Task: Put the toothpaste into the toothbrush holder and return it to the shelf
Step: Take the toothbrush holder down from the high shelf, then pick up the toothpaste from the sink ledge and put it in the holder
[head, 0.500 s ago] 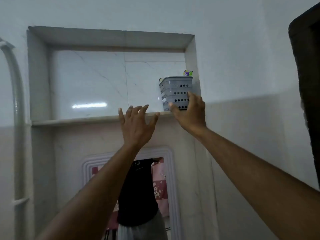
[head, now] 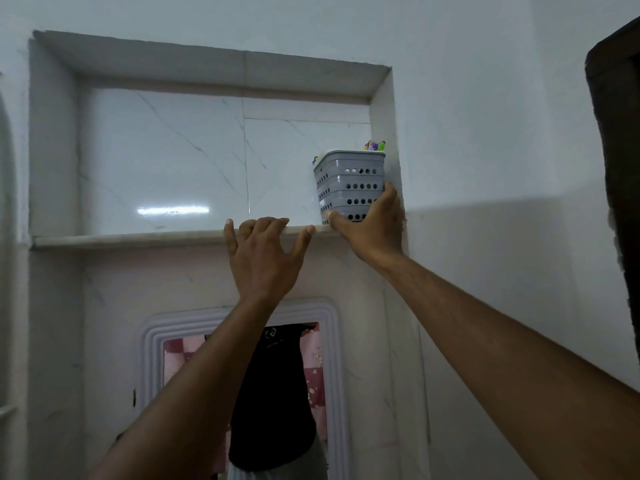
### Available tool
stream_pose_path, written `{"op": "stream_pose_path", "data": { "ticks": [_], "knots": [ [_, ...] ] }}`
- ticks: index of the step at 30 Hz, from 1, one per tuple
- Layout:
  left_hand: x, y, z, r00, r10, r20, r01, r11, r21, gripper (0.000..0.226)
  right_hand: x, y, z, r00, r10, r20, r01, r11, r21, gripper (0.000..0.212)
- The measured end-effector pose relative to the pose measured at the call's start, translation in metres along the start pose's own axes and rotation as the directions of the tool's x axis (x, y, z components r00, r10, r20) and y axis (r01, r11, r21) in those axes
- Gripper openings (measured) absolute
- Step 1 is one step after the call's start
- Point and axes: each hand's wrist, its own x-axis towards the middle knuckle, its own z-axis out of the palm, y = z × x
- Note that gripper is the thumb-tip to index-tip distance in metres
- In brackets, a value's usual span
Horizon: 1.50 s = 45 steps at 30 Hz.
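Observation:
A grey perforated toothbrush holder [head: 349, 183] stands upright at the right end of the marble shelf [head: 138, 239], against the niche's side wall. Colourful tips [head: 374, 145] stick up above its rim; I cannot tell whether they belong to the toothpaste. My right hand [head: 372, 226] is wrapped around the holder's lower front and right side. Just to its left, my left hand [head: 266, 256] is spread open, fingertips resting on the shelf's front edge, holding nothing.
The shelf sits in a recessed wall niche [head: 166, 157] lined with white marble tiles. Below it hangs a framed mirror [head: 242, 393] showing a person in a black top. A dark door frame [head: 620, 168] stands at the far right.
My left hand has risen and its fingertips now rest on the shelf edge. The right hand stays on the holder in the same place.

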Motion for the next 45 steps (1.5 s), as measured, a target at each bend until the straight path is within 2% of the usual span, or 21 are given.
{"op": "stream_pose_path", "data": {
  "ticks": [5, 8, 12, 15, 18, 22, 25, 29, 34, 41, 45],
  "knots": [
    [0.0, 0.007, -0.008, 0.998, -0.041, 0.055, 0.042, 0.999, -0.007, 0.072, -0.008, 0.001, -0.018, 0.999, -0.044, -0.018, 0.046, 0.996, 0.08, 0.124],
    [0.001, 0.015, -0.016, 0.992, -0.08, 0.095, 0.084, 0.996, -0.039, 0.075, -0.011, -0.001, -0.034, 0.993, -0.089, -0.075, 0.1, 0.983, 0.156, 0.128],
    [-0.007, 0.027, -0.036, 0.991, -0.103, 0.089, 0.12, 0.967, -0.224, 0.08, -0.019, -0.011, -0.059, 0.985, -0.09, -0.147, 0.138, 0.922, 0.361, 0.124],
    [-0.029, 0.031, -0.052, 0.988, -0.117, 0.099, 0.144, 0.925, -0.352, 0.079, -0.045, -0.008, -0.077, 0.98, -0.108, -0.167, 0.168, 0.896, 0.411, 0.118],
    [-0.068, 0.028, -0.057, 0.98, -0.08, 0.18, 0.14, 0.925, -0.354, 0.078, -0.086, 0.01, -0.091, 0.989, -0.102, -0.111, 0.142, 0.88, 0.453, 0.117],
    [-0.132, 0.01, -0.055, 0.936, -0.082, 0.342, 0.206, 0.915, -0.347, 0.08, -0.154, 0.043, -0.096, 1.0, -0.016, 0.025, 0.002, 0.888, 0.46, 0.113],
    [-0.189, -0.005, -0.054, 0.911, -0.052, 0.409, 0.199, 0.924, -0.327, 0.07, -0.213, 0.075, -0.095, 0.991, 0.069, 0.114, -0.112, 0.897, 0.427, 0.116],
    [-0.277, -0.025, -0.059, 0.833, -0.168, 0.527, 0.367, 0.881, -0.299, 0.072, -0.293, 0.119, -0.094, 0.956, 0.19, 0.225, -0.259, 0.904, 0.34, 0.117],
    [-0.386, -0.051, -0.08, 0.67, -0.335, 0.662, 0.552, 0.822, -0.142, 0.052, -0.389, 0.161, -0.104, 0.885, 0.307, 0.349, -0.392, 0.897, 0.205, 0.116],
    [-0.517, -0.11, -0.111, 0.444, -0.491, 0.749, 0.71, 0.703, 0.04, 0.025, -0.509, 0.2, -0.111, 0.698, 0.519, 0.494, -0.593, 0.805, -0.008, 0.12],
    [-0.574, -0.149, -0.124, 0.298, -0.558, 0.774, 0.713, 0.669, 0.208, 0.025, -0.565, 0.213, -0.111, 0.604, 0.578, 0.548, -0.625, 0.771, -0.123, 0.128]
  ]
}}
